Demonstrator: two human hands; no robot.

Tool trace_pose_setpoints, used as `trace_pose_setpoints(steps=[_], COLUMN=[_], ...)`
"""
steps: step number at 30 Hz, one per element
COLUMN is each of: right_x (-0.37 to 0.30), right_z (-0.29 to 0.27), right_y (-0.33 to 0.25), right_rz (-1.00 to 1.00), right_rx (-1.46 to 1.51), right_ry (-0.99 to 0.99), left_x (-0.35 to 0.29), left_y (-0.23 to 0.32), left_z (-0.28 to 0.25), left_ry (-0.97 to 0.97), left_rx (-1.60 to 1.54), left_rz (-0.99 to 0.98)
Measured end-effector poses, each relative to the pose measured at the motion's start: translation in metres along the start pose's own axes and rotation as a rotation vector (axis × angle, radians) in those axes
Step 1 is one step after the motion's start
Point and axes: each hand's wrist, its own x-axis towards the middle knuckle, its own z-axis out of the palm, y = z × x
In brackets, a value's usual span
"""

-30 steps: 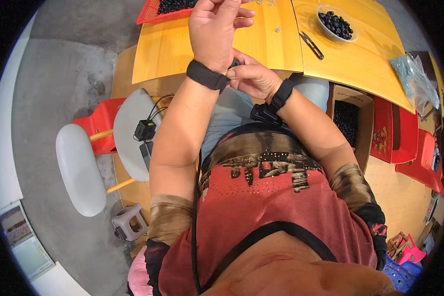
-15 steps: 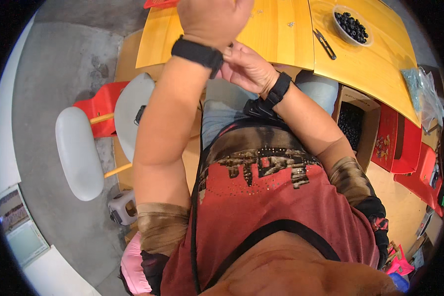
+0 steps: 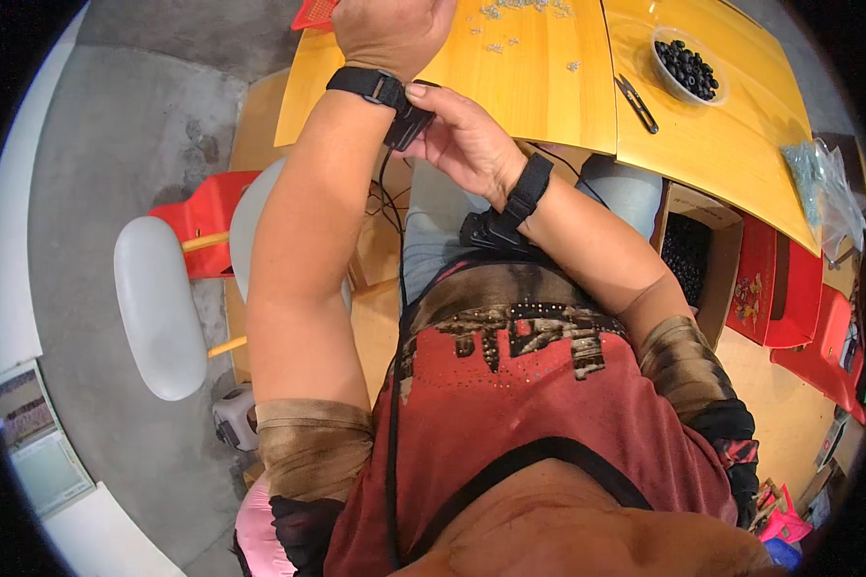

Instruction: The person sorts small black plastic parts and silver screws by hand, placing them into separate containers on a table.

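Observation:
My left hand (image 3: pixel 392 34) is raised near the top edge, where its fingers are mostly cut off. Around that wrist runs a black wrist strap (image 3: pixel 359 83) with a buckle. A small black device (image 3: pixel 410 125) sits on the strap's inner side. My right hand (image 3: pixel 464 137) is closed on this device, thumb on top and fingers underneath. Another black strap (image 3: pixel 527 188) circles my right wrist, with a dark unit on it beside my waist.
Small clear pieces (image 3: pixel 529 8) lie scattered on the yellow table (image 3: pixel 568 106). Black thread snips (image 3: pixel 637 104) lie beside a clear bowl of black beads (image 3: pixel 685 69). Plastic bags (image 3: pixel 827 188) rest at the right edge. A cardboard box (image 3: pixel 707 207) stands below. Grey stool (image 3: pixel 159 308) at left.
Both hands have shifted slightly left. The black device on my left wrist now shows, with my right thumb on it; before, it was hidden. More of the table's clear pieces are visible.

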Motion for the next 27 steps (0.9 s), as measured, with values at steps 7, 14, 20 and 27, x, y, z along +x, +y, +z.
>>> trace_pose_setpoints(steps=[7,14,20,27], right_x=[0.002,0.004,0.001,-0.01], right_z=[-0.005,-0.002,-0.011,-0.016], right_y=[0.001,0.0,-0.013,-0.022], right_rz=[0.01,0.024,-0.013,0.046], right_rx=[-0.076,-0.173,-0.351,-0.396], right_ry=[0.079,0.249,0.383,0.239], left_x=[-0.021,-0.037,-0.033,-0.065], left_y=[-0.017,-0.035,-0.026,-0.013], left_z=[0.018,0.043,0.044,0.056], left_ry=[-0.253,-0.317,0.057,0.095], left_rx=[0.08,-0.029,-0.05,-1.321], left_rz=[-0.045,-0.013,-0.131,-1.426])
